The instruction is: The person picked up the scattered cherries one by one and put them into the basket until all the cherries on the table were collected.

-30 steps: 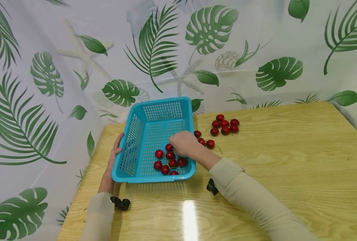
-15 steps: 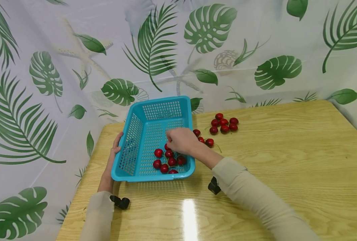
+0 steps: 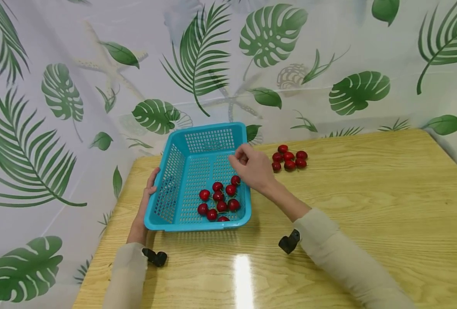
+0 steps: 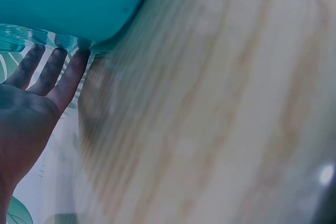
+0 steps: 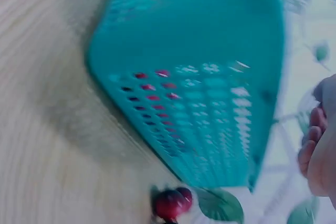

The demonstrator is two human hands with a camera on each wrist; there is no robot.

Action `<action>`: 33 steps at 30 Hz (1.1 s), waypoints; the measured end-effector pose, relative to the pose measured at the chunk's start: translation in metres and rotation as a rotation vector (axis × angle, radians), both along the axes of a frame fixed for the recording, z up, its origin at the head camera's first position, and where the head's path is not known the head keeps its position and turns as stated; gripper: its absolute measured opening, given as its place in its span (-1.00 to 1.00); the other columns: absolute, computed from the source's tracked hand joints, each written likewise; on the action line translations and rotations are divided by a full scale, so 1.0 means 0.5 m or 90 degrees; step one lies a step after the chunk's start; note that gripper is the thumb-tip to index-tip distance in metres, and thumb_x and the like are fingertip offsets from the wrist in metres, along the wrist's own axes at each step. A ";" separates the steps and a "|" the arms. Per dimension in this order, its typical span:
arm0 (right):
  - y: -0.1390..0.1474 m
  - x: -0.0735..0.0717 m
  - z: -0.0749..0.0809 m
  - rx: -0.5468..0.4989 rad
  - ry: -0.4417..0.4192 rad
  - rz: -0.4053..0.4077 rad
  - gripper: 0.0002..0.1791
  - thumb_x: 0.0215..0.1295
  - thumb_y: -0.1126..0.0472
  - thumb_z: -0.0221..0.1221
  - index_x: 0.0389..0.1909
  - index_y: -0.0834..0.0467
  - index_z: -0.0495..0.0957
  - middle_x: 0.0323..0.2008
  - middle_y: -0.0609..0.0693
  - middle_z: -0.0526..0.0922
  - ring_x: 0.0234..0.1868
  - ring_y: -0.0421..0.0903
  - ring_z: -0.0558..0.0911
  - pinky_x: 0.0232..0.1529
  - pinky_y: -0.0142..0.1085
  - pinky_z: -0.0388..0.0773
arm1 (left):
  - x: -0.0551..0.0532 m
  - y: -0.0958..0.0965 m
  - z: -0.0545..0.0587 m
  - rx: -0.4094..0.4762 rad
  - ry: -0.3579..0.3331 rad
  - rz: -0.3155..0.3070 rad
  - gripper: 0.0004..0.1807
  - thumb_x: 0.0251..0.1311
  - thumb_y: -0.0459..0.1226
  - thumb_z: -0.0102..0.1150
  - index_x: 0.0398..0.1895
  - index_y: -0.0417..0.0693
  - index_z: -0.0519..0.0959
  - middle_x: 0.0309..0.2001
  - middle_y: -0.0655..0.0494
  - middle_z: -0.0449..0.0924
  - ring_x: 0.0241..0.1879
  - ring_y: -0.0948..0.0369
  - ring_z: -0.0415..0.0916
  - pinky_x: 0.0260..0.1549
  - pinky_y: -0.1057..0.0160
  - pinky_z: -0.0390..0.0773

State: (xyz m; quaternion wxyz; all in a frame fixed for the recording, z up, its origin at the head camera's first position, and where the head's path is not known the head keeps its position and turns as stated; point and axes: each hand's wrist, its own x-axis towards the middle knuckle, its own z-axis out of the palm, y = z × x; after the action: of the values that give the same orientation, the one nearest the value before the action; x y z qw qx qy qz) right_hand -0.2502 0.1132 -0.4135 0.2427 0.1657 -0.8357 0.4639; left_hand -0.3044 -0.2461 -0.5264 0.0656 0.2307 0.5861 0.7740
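Observation:
A blue plastic basket with perforated walls stands on the table, with several red cherries gathered in its near right part. At its left side, my left hand touches the outer wall. The left wrist view shows that hand's fingers stretched straight with their tips against the basket. Over the right rim hovers my right hand, fingers loosely curled and nothing visible in them. More cherries lie on the table beyond it. In the right wrist view, cherries sit beside the basket's wall.
The wooden table extends to the right of the basket. A white curtain with green leaf prints hangs behind and along the left. Small black cameras are strapped at both wrists.
My right hand has lifted out from among the cherries in the basket and moved right, uncovering cherries there and covering those beside the basket. The left hand stays at the basket's side.

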 end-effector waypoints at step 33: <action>0.143 0.073 -0.074 0.378 -0.280 0.078 -0.67 0.24 0.13 0.29 -0.02 0.19 0.64 -0.20 0.05 0.61 -0.30 -0.07 0.55 -0.30 -0.16 0.54 | 0.084 0.063 0.117 -0.081 -0.120 0.076 -0.23 0.26 -0.32 -0.65 0.61 0.20 -0.23 0.59 -0.12 -0.37 0.53 -0.08 -0.26 0.39 0.07 -0.06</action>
State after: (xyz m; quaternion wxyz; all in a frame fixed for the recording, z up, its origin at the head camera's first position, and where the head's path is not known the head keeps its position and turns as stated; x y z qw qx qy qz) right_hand -0.2137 0.1846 -0.4507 -0.0293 0.1753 -0.9545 0.2395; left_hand -0.2626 -0.2148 -0.4680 0.0883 0.1170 0.6378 0.7561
